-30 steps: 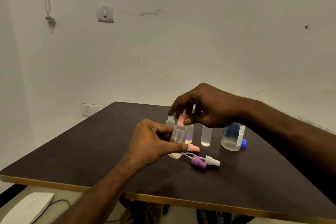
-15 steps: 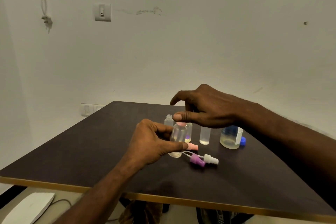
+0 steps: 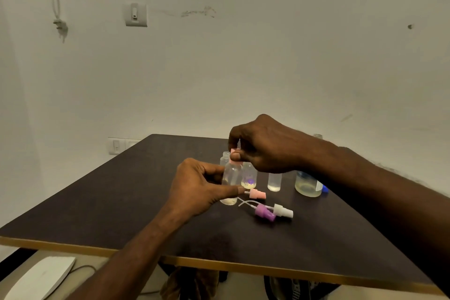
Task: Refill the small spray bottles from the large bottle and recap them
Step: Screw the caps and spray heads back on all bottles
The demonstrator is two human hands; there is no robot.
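My left hand grips a small clear spray bottle standing on the dark table. My right hand pinches the pink spray cap on that bottle's neck. Behind it stand three more small clear bottles: one uncapped, one with a purple print, and a narrow one. The large bottle with pale liquid stands at the right, a blue cap beside it. Loose pink, purple and white spray heads lie in front.
The table's wooden front edge runs across the lower frame. A white device with a cable lies on the floor at lower left. A white wall with switches stands close behind the table.
My right hand has shifted its fingers on the pink cap atop the held bottle, lifting off briefly and pinching it again. My left hand and the bottle stayed in place.
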